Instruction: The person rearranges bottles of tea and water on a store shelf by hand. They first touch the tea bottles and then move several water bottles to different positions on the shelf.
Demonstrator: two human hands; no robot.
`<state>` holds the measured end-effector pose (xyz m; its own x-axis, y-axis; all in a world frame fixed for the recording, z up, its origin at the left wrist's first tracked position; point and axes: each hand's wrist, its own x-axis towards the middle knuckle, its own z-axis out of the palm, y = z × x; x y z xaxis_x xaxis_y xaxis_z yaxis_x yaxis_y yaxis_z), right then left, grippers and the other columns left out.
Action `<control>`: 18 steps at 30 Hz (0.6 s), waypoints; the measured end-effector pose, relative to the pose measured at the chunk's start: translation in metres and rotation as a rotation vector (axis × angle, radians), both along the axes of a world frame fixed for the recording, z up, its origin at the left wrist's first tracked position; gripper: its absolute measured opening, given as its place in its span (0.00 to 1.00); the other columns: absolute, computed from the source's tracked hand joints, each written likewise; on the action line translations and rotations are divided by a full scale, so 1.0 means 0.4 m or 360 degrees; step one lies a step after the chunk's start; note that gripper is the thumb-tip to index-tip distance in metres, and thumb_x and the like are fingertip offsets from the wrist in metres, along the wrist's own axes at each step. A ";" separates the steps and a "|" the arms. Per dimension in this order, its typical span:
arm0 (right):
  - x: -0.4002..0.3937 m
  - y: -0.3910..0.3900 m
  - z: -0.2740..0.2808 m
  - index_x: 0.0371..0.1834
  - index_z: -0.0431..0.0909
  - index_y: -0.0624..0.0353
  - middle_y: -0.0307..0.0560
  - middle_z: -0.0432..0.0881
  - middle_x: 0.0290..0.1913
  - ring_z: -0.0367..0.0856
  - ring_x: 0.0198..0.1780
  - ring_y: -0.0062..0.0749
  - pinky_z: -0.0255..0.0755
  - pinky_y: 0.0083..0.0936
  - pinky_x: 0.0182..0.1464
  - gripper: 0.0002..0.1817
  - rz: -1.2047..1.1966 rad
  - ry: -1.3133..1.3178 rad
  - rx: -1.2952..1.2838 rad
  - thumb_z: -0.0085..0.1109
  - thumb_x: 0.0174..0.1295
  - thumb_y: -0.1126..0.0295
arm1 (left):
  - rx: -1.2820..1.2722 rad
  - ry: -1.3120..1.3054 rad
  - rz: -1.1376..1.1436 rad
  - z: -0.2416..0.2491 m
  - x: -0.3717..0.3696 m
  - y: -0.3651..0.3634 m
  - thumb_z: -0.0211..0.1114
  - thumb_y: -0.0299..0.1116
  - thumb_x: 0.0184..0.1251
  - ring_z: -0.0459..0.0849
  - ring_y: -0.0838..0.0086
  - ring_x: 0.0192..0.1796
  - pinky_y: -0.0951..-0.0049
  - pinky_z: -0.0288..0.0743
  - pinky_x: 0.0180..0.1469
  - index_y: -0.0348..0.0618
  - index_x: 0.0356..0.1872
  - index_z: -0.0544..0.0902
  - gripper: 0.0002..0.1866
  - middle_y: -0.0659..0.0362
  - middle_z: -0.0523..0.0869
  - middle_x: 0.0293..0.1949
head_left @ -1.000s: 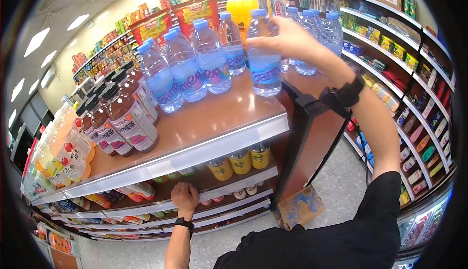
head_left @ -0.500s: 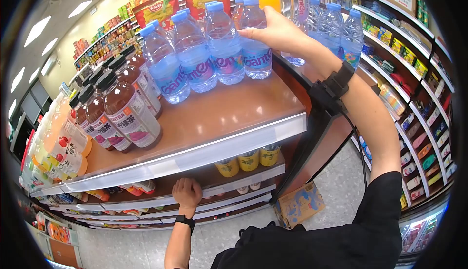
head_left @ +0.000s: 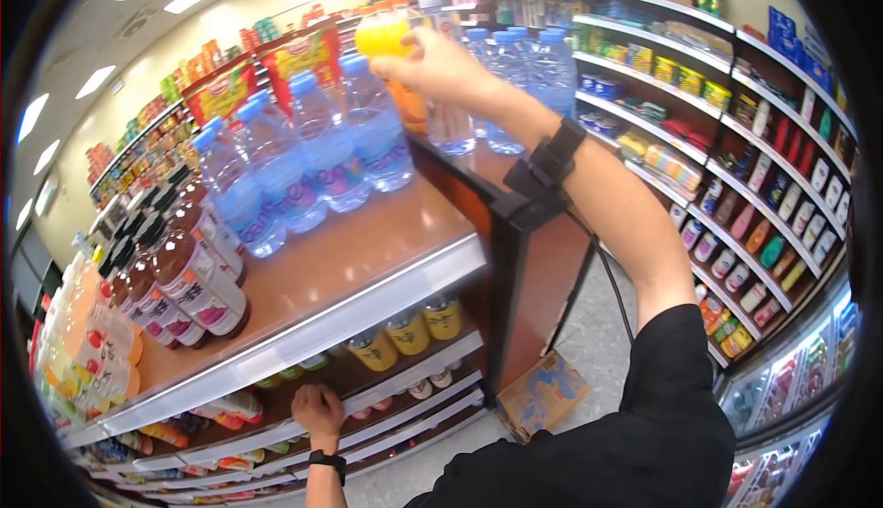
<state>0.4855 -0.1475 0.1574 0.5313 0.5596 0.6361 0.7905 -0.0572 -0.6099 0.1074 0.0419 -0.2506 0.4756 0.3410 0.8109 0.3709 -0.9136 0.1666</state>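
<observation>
In the head view my right hand (head_left: 440, 68) is raised at the back of the top shelf, thumb and fingers apart. Its thumb is close to the blue-capped water bottle (head_left: 375, 131) at the right end of a row, without a clear grip. Behind the fingers stands a bottle of orange juice (head_left: 384, 35), partly covered. A clear water bottle (head_left: 451, 126) rises behind my wrist. Down at the lower shelf, my left hand (head_left: 317, 411) has its fingers curled in by the shelf edge; nothing shows in it.
Dark tea bottles (head_left: 198, 278) and pale orange drinks (head_left: 101, 342) line the shelf's left side. Below are yellow cans (head_left: 405, 331). A cardboard box (head_left: 543, 393) lies on the floor by the black end panel. Stocked shelves (head_left: 736, 167) curve along the right.
The view has turned right, so the shelf appears further left. My right hand has come away from the end water bottle. My left hand stays by the lower shelf, fingers slightly looser.
</observation>
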 end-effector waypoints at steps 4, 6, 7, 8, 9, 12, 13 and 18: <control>0.109 -0.144 0.074 0.46 0.88 0.62 0.52 0.91 0.40 0.90 0.43 0.37 0.81 0.32 0.49 0.20 -0.0380 -0.0386 0.0481 0.67 0.62 0.56 | 0.0013 0.0013 0.0034 0.005 0.001 -0.005 0.60 0.25 0.63 0.75 0.51 0.28 0.51 0.65 0.31 0.43 0.22 0.70 0.11 0.52 0.73 0.23; 0.130 -0.243 0.090 0.45 0.87 0.61 0.51 0.91 0.37 0.90 0.41 0.37 0.82 0.34 0.50 0.18 -0.0688 -0.0463 0.0535 0.65 0.62 0.58 | -0.0004 0.0002 0.0031 0.010 0.003 -0.009 0.60 0.25 0.64 0.75 0.51 0.28 0.51 0.66 0.31 0.43 0.21 0.70 0.12 0.51 0.73 0.24; 0.142 -0.289 0.089 0.46 0.86 0.63 0.53 0.90 0.42 0.89 0.46 0.39 0.81 0.34 0.52 0.21 -0.0829 -0.0583 0.0503 0.66 0.60 0.56 | 0.0006 0.0009 0.0050 0.011 0.003 -0.010 0.60 0.25 0.64 0.75 0.51 0.28 0.51 0.66 0.31 0.43 0.21 0.70 0.12 0.51 0.73 0.24; 0.242 -0.325 0.078 0.54 0.83 0.65 0.58 0.87 0.49 0.87 0.51 0.43 0.80 0.34 0.55 0.27 -0.0979 -0.0688 0.0471 0.68 0.57 0.55 | 0.0017 0.0016 0.0069 0.011 0.002 -0.010 0.60 0.25 0.64 0.75 0.51 0.28 0.51 0.66 0.31 0.42 0.22 0.70 0.11 0.51 0.74 0.24; 0.269 -0.360 0.056 0.59 0.79 0.66 0.60 0.85 0.52 0.86 0.53 0.44 0.79 0.34 0.56 0.31 -0.1056 -0.0670 0.0346 0.69 0.57 0.55 | 0.0009 0.0008 0.0069 0.011 0.002 -0.009 0.60 0.25 0.64 0.75 0.51 0.28 0.51 0.66 0.31 0.42 0.22 0.70 0.11 0.51 0.74 0.24; 0.275 -0.414 0.004 0.70 0.68 0.70 0.61 0.81 0.56 0.83 0.56 0.43 0.77 0.34 0.59 0.43 -0.0894 -0.0251 0.0009 0.72 0.56 0.54 | 0.0013 0.0003 0.0051 0.010 0.000 -0.009 0.60 0.25 0.64 0.75 0.50 0.29 0.51 0.66 0.32 0.42 0.22 0.71 0.11 0.51 0.74 0.24; 0.267 -0.420 -0.011 0.72 0.65 0.72 0.60 0.80 0.56 0.82 0.56 0.40 0.76 0.33 0.59 0.46 -0.0765 -0.0025 -0.0023 0.74 0.56 0.54 | 0.0011 0.0010 0.0052 0.009 0.000 -0.008 0.60 0.25 0.64 0.75 0.51 0.29 0.51 0.66 0.32 0.42 0.22 0.72 0.10 0.51 0.75 0.25; 0.273 -0.397 -0.037 0.75 0.65 0.71 0.64 0.78 0.63 0.81 0.63 0.42 0.75 0.35 0.63 0.48 -0.0718 0.0061 -0.0170 0.76 0.57 0.53 | 0.0013 -0.0022 0.0075 0.007 -0.001 -0.007 0.61 0.26 0.62 0.77 0.51 0.30 0.51 0.68 0.32 0.43 0.23 0.74 0.08 0.52 0.77 0.25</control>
